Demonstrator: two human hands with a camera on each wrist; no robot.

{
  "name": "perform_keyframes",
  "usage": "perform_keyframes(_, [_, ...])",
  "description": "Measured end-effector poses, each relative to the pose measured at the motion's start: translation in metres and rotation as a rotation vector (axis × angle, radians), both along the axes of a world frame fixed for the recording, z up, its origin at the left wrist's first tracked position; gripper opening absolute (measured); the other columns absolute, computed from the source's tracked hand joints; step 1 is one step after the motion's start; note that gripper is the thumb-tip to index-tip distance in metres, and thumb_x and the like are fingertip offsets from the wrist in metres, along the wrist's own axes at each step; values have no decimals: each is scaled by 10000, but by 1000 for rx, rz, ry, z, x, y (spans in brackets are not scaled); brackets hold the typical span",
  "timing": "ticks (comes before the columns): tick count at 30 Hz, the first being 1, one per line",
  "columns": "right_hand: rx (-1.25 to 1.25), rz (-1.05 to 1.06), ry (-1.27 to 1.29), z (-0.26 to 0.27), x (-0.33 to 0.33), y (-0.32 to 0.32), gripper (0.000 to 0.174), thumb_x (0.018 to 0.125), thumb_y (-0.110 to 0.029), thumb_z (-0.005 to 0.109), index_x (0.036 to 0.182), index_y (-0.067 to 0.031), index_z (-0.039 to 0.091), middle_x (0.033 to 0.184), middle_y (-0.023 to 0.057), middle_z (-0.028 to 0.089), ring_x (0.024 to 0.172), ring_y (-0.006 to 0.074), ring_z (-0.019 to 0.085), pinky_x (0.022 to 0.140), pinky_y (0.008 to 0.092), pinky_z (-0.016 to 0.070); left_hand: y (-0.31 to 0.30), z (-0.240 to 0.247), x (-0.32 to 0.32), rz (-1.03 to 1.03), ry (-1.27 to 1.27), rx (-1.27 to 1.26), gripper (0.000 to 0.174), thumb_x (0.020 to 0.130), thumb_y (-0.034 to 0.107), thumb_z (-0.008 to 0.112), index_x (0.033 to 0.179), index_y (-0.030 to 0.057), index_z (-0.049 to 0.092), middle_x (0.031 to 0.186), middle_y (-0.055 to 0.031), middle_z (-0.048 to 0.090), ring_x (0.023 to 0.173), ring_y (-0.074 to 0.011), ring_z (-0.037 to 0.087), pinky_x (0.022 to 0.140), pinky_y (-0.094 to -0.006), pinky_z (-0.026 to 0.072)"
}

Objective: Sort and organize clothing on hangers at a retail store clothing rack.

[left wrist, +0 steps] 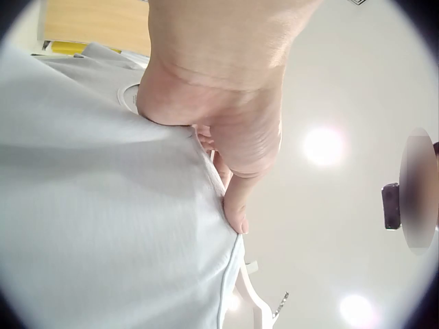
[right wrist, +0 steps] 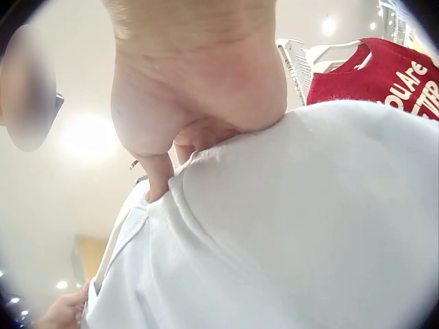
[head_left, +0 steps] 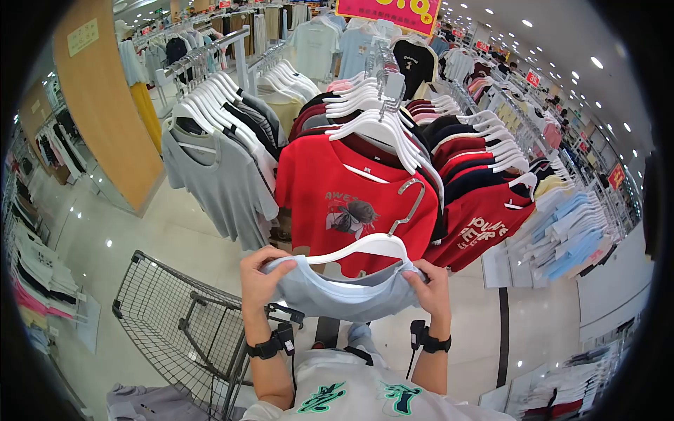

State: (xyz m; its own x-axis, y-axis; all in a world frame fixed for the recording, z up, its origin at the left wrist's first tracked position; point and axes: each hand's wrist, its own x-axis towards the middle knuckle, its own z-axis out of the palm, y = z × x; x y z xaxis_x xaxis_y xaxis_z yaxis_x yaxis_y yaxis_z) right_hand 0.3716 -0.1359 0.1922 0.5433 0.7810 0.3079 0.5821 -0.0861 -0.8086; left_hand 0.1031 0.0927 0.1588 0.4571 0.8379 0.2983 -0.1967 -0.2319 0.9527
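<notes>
A pale blue-grey T-shirt hangs on a white hanger in front of the person's chest. At one shoulder, the left hand grips the cloth beside the neckline, thumb on top. The right hand pinches the opposite shoulder in the same way. The hanger's metal hook points up and forward, overlapping a red T-shirt on the rack. In the left wrist view, the left thumb presses on the collar edge. The right wrist view has the right hand's fingers at the shirt's shoulder, partly hidden by the palm.
Racks of hanging shirts stand ahead, with a grey T-shirt at the left end and a dark red one at the right. A wire shopping cart is at the lower left. Blue and white garments hang farther right.
</notes>
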Motion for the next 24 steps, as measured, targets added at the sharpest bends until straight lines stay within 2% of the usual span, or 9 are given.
perform_keyframes(4, [-52, 10, 55, 3, 4, -11, 210, 848, -180, 801, 932, -1, 730, 699, 50, 675, 643, 106, 598, 618, 270, 466, 2, -4, -3, 6, -78, -4, 137, 812, 47, 827, 891, -16, 733, 781, -17, 662, 734, -92, 597, 692, -237, 459])
perform_keyframes(9, [50, -39, 247, -16, 27, -36, 184, 851, -132, 801, 944, 10, 730, 823, 49, 718, 774, 110, 638, 736, 263, 487, 7, -6, -6, 74, -142, -46, 117, 851, 46, 794, 910, -22, 720, 782, -5, 648, 751, -87, 588, 706, -230, 454])
perform_keyframes(15, [86, -64, 322, -14, 21, -39, 161, 876, -116, 775, 957, 14, 725, 845, 31, 714, 784, 99, 633, 735, 260, 487, 9, -4, -3, 119, -119, -19, 116, 886, 72, 765, 919, -26, 712, 814, -3, 654, 784, -78, 585, 741, -229, 458])
perform_keyframes(17, [85, -51, 328, -12, 19, -33, 163, 878, -116, 773, 960, 16, 724, 842, 28, 712, 784, 91, 626, 734, 258, 486, 5, 6, -1, -5, -18, -83, 130, 884, 82, 767, 948, -19, 714, 840, -6, 668, 809, -77, 590, 756, -239, 465])
perform_keyframes(20, [-25, -81, 224, -16, 18, -31, 167, 874, -116, 772, 962, 17, 724, 814, 31, 698, 755, 82, 600, 715, 259, 477, 11, -4, -5, -151, 171, -40, 175, 887, 96, 767, 1017, -9, 716, 867, 1, 683, 817, -84, 595, 754, -252, 474])
perform_keyframes(24, [-53, -47, 182, -21, 19, -24, 181, 863, -126, 780, 985, -2, 729, 796, 54, 698, 750, 110, 615, 709, 287, 483, 13, -9, -9, -192, 341, 55, 190, 880, 117, 774, 1015, -6, 721, 818, -38, 698, 767, -106, 609, 734, -270, 481])
